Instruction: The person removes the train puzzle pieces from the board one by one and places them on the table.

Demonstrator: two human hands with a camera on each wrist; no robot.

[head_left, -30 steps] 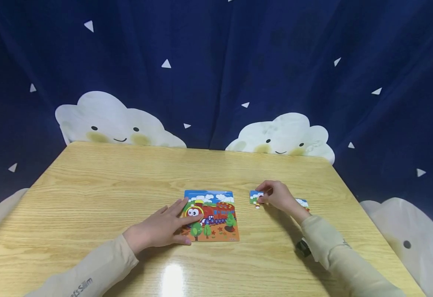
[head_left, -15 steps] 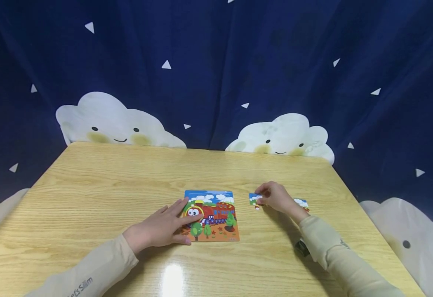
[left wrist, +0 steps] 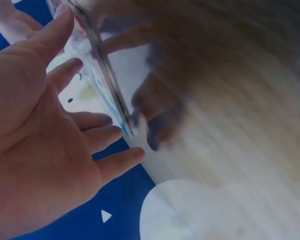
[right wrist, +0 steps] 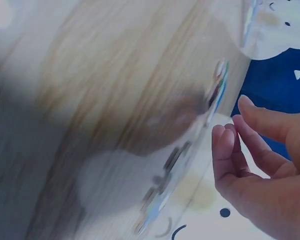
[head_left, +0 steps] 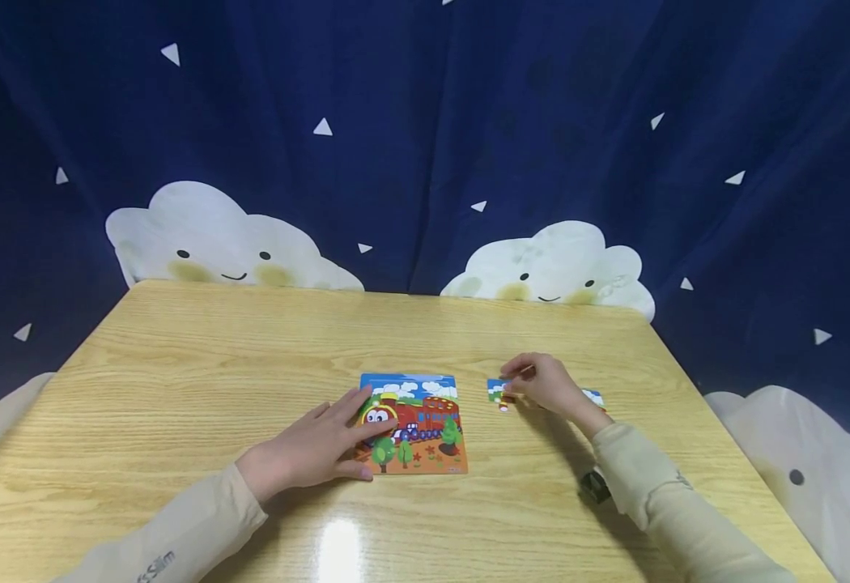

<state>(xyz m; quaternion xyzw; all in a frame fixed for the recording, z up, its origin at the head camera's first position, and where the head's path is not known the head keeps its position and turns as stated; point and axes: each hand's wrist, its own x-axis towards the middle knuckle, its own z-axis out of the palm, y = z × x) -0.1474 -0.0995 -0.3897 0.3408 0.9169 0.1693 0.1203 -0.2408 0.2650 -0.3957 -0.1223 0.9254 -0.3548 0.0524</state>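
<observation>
Navy curtain (head_left: 396, 162), printed with white triangles and smiling clouds, hangs behind a pale wood-grained table (head_left: 250, 340) with a patch of glare near its middle. Two beige sleeves (head_left: 184, 522) reach in from the near side, the left one lettered.

Between the hands, flat on the table, lies the train puzzle (head_left: 432, 417), square to the person: sky along its far edge, brown ground along its near one. The train's long axis runs left to right, its big-eyed face at the left. Red carriages, green trees and white clouds fill the bright picture.

Across the puzzle's left side rests the left hand (head_left: 316, 444), fingers extended and spread, one over the engine. Well to the right, the right hand (head_left: 550, 387) bends its fingers at a blue-and-white piece (head_left: 496, 390); whether they pinch it cannot be told. Farther right, another small piece (head_left: 595, 397) shows partly behind the right wrist.
</observation>
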